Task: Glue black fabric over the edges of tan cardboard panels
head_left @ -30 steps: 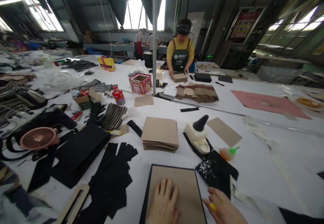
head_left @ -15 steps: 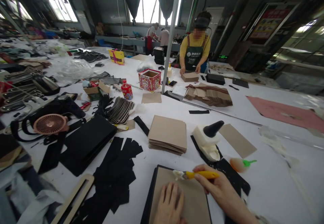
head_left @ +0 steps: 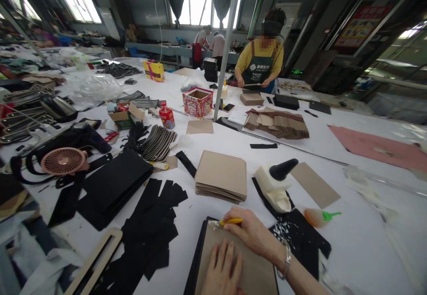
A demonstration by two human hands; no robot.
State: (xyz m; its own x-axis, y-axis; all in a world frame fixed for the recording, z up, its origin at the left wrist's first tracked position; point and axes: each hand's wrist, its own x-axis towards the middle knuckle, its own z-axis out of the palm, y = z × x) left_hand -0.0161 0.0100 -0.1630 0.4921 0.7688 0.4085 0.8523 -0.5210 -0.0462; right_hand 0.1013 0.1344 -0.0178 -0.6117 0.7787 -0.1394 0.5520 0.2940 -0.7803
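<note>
My right hand (head_left: 245, 228) grips a brush with a yellow handle (head_left: 232, 221), its white-coated tip touching the far left corner of a tan board (head_left: 253, 259). White paste shows at that corner. The board lies on black sheets (head_left: 196, 250) whose edges stick out around it. Flat on the board, fingers stretched out, rests my left hand (head_left: 224, 266). Beyond the board is a stack of similar tan boards (head_left: 220, 175). To its right stands a cream-white container (head_left: 271, 186) with a black cone-shaped piece on it, white stuff at its opening.
Black strips (head_left: 147, 233) and a black stack (head_left: 115, 184) lie to the left, near a pink fan (head_left: 64, 161). An orange bottle with a green tip (head_left: 320, 217) lies right. A metal pole (head_left: 227, 50) rises from the table; a co-worker (head_left: 262, 59) stands beyond.
My right hand has moved left with the brush, bringing its tip to the board's far left corner. My left hand stays put. The co-worker's hands have lifted off the board stack, holding a thin piece.
</note>
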